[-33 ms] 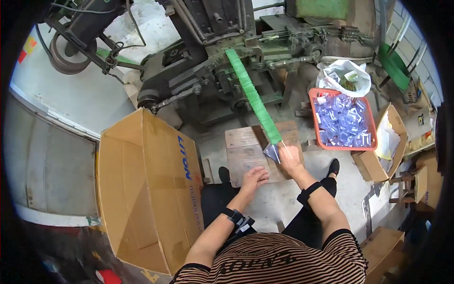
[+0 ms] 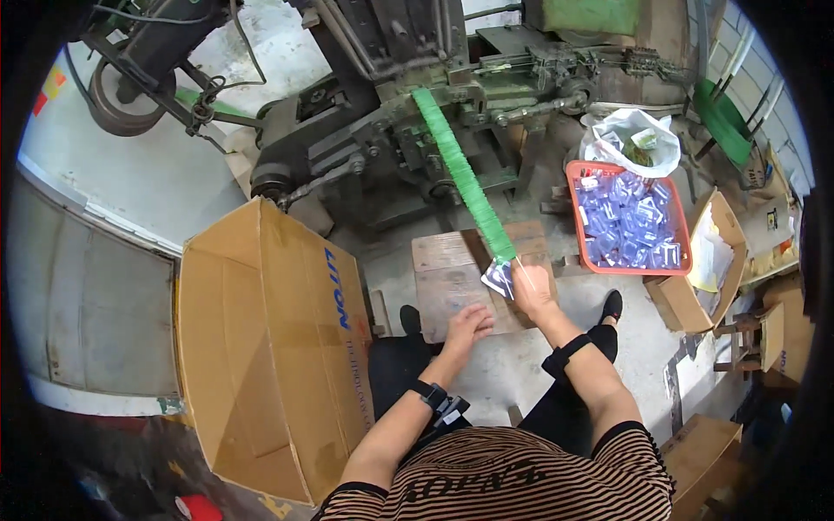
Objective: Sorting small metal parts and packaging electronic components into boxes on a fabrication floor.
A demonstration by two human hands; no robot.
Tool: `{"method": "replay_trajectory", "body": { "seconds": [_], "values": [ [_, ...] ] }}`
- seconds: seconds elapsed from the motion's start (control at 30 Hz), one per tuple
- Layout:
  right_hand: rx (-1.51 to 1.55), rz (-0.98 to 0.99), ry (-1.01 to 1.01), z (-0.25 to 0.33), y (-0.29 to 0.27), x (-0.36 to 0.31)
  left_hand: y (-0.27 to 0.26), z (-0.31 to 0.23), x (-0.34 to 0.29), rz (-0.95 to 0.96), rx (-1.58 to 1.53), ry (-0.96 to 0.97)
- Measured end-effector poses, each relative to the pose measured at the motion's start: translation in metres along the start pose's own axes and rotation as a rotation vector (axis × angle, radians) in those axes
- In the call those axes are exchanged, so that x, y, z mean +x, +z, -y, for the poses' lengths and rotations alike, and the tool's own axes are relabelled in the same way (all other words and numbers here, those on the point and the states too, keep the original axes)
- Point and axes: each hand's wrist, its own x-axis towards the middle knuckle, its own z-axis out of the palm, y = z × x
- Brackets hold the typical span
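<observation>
My right hand (image 2: 532, 284) is closed at the near end of a long green strip (image 2: 465, 178) of tightly stacked thin pieces. At its fingertips is a small clear plastic piece (image 2: 498, 278), which it appears to pinch, though the thumb and fingers are partly hidden. Thin pale rods stick out of the strip's end beside this hand. The strip slopes up and away into a dark machine (image 2: 382, 130). My left hand (image 2: 470, 326) rests at the near edge of a wooden board (image 2: 443, 282), its fingers loosely bent and slightly apart, with nothing visible in them.
To the right stands a red basket (image 2: 580, 221) full of bluish clear plastic pieces, with a white bag (image 2: 669, 152) behind it. Beside it is an open carton (image 2: 673, 304) with papers. A large cardboard box (image 2: 300, 347) stands close on my left.
The clear plastic piece has tilted at my right fingertips and now catches whitish light. My left hand stays in almost the same place.
</observation>
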Motion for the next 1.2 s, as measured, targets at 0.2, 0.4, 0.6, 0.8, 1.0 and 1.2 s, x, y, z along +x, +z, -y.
{"method": "replay_trajectory", "body": {
  "seconds": [0.2, 0.4, 0.6, 0.8, 1.0, 1.2],
  "values": [
    [1.123, 0.227, 0.507, 0.008, -0.01, -0.042, 0.03, -0.01, 0.005, 0.044, -0.118, 0.165],
    [0.667, -0.023, 0.255, -0.017, -0.084, -0.022, 0.048, -0.024, -0.008, 0.062, -0.203, 0.069],
    [0.601, -0.058, -0.123, 0.0, -0.128, 0.049, 0.078, -0.034, -0.01, 0.268, -0.338, -0.035],
    [0.517, 0.18, -0.095, -0.002, -0.117, 0.059, 0.092, -0.043, -0.009, 0.151, -0.423, 0.04],
    [1.091, 0.228, 0.069, -0.001, -0.122, 0.035, 0.091, -0.061, -0.013, 0.124, -0.433, 0.113],
    [0.937, -0.094, -0.046, -0.004, -0.112, 0.032, 0.088, -0.067, -0.007, 0.103, -0.405, 0.059]
  ]
}}
